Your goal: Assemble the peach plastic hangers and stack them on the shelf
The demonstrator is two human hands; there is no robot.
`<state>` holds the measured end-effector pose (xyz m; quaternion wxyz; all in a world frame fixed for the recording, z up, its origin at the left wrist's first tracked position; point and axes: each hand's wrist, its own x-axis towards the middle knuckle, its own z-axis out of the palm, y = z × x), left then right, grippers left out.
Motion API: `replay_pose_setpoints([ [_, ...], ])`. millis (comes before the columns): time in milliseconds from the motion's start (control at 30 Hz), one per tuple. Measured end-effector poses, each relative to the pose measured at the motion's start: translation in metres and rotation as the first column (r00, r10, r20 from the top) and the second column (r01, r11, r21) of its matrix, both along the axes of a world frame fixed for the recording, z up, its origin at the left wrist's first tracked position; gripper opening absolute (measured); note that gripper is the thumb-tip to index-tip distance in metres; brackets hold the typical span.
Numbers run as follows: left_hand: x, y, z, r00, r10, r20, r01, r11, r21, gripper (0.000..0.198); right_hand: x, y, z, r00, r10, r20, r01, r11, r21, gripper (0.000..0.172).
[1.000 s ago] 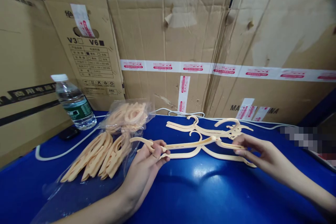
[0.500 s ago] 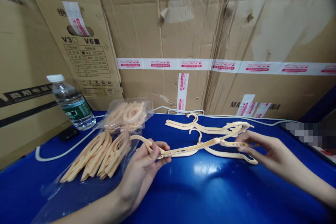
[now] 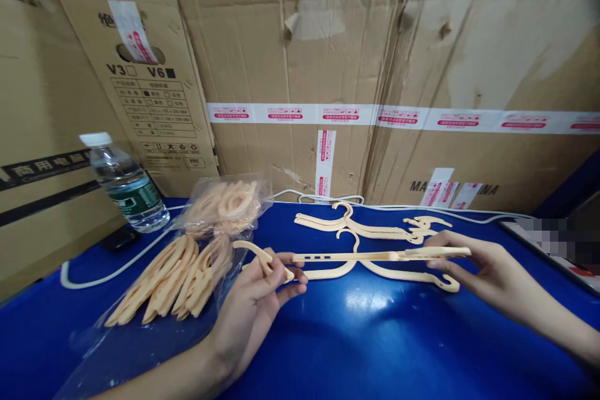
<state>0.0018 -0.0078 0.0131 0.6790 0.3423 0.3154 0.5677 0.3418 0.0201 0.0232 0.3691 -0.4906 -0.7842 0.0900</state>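
My left hand (image 3: pixel 253 303) pinches a curved beige hook piece (image 3: pixel 255 251) between thumb and fingers. In my right hand (image 3: pixel 473 269) is a long beige hanger piece (image 3: pixel 356 257) with small slots, held nearly level, its left end close to the fingertips of my left hand. Whether that end touches them I cannot tell. Behind it on the blue table (image 3: pixel 375 350) lie a beige hanger (image 3: pixel 398 273) with its hook upward and, further back, several stacked hangers (image 3: pixel 375 230).
On the left, an open plastic bag holds several beige parts (image 3: pixel 173 275), with a bagged bundle of ring-like parts (image 3: pixel 234 203) behind. A water bottle (image 3: pixel 134 194), a dark object (image 3: pixel 119 239) and a white cable (image 3: pixel 94 284) lie nearby. Cardboard (image 3: pixel 290 62) stands behind.
The long piece in my right hand has turned level, and its left end has come away from the hook piece. My left hand has barely moved.
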Motion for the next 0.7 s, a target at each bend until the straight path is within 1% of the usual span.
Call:
replay_pose_setpoints([
  [100, 0.0, -0.001, 0.0, 1.0, 0.006, 0.008, -0.006, 1.0, -0.009, 0.014, 0.003, 0.0, -0.001, 0.997, 0.063, 0.046, -0.062, 0.998, -0.024, 0.016],
  [200, 0.0, 0.0, 0.0, 1.0, -0.008, 0.001, 0.008, 1.0, -0.007, 0.013, 0.006, 0.0, -0.001, 0.997, 0.053, 0.054, -0.052, 0.998, -0.025, 0.014],
  [433, 0.0, 0.0, 0.0, 0.999, -0.043, 0.012, 0.043, 0.999, -0.009, 0.017, 0.001, -0.003, 0.005, 0.993, 0.107, 0.051, -0.102, 0.991, -0.09, 0.017],
  [567, 0.0, 0.0, 0.002, 0.999, -0.052, -0.009, 0.052, 0.999, -0.006, 0.019, -0.004, -0.005, 0.01, 0.992, 0.114, 0.046, -0.11, 0.99, -0.09, 0.02],
  [700, 0.001, 0.0, 0.002, 0.998, -0.044, -0.037, 0.044, 0.999, 0.006, 0.019, -0.004, -0.006, 0.01, 0.993, 0.102, 0.056, -0.098, 0.993, -0.067, 0.021],
])
